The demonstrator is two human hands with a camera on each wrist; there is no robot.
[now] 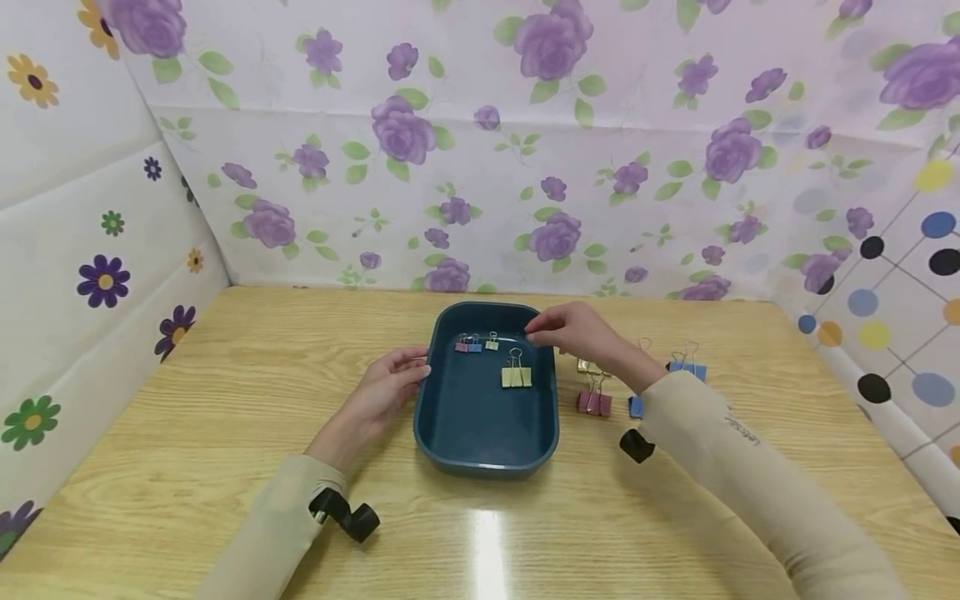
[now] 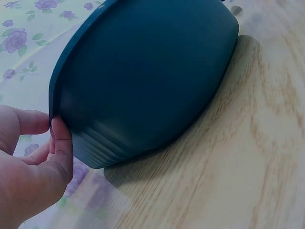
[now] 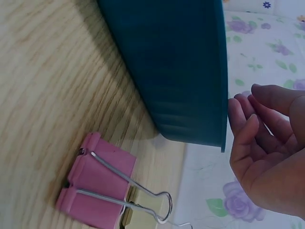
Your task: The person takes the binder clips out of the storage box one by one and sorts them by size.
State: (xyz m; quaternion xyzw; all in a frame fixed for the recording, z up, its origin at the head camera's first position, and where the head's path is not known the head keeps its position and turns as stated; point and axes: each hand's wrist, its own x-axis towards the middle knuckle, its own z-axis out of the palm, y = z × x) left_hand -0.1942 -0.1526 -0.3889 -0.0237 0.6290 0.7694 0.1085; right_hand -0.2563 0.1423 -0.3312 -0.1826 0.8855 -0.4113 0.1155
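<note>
The dark blue tray (image 1: 486, 462) sits on the table (image 1: 247, 375) in front of you, its long axis running straight away from you and its short ends facing you and the wall.

Inside it, toward the far end, a small pink clip (image 1: 462, 347) and a small blue clip (image 1: 475, 347) lie side by side, with a small yellow clip (image 1: 491, 345) just to their right. Nearer you and further right is the larger yellow clip (image 1: 516, 377), body crosswise, wire handles pointing away from you.

Your left grip (image 1: 384, 390) pinches the tray's left rim, thumb and fingers closed on the edge with no gap beyond the rim's thickness. Your right grip (image 1: 576, 333) is at the far part of the right rim, thumb and fingers bent toward one another with a narrow gap; you cannot tell from here whether anything small sits between the tips.

Right of the tray, a large pink clip (image 1: 594, 404) points its handles away from you, a gold clip (image 1: 583, 366) is partly hidden behind it and your arm, and two blue clips (image 1: 688, 369) lie further right, one mostly covered by your sleeve (image 1: 720, 450).
</note>
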